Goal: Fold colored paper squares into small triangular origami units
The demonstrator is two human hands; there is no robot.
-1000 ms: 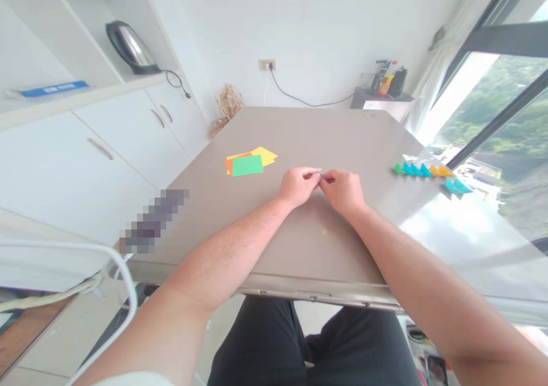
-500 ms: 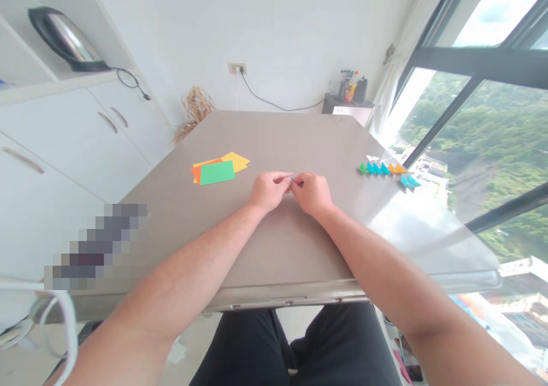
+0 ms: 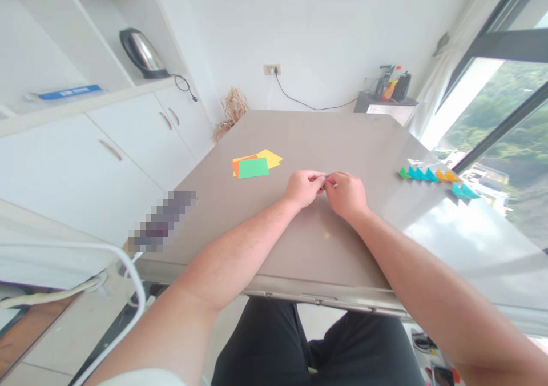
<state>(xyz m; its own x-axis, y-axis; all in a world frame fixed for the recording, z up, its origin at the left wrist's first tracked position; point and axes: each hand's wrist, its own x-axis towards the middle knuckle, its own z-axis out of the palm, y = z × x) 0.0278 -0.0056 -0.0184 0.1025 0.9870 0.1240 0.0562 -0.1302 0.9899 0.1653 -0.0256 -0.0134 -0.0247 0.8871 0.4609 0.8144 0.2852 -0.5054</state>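
My left hand (image 3: 303,189) and my right hand (image 3: 347,194) meet over the middle of the grey table (image 3: 299,243), fingers pinched together on a small folded piece of paper (image 3: 326,178), mostly hidden between the fingertips. A small stack of coloured paper sheets (image 3: 255,164), green on top of orange and yellow, lies flat to the left of my hands. A row of folded paper triangles (image 3: 430,175), teal, green and orange, sits on the table to the right.
White cupboards (image 3: 107,152) stand on the left with a kettle (image 3: 141,53) on a shelf. A wall socket with a black cable (image 3: 295,97) is behind the table. A large window (image 3: 505,129) fills the right side.
The view swung right and then back left. My hands stay pinched together on the small paper at the same spot on the table.
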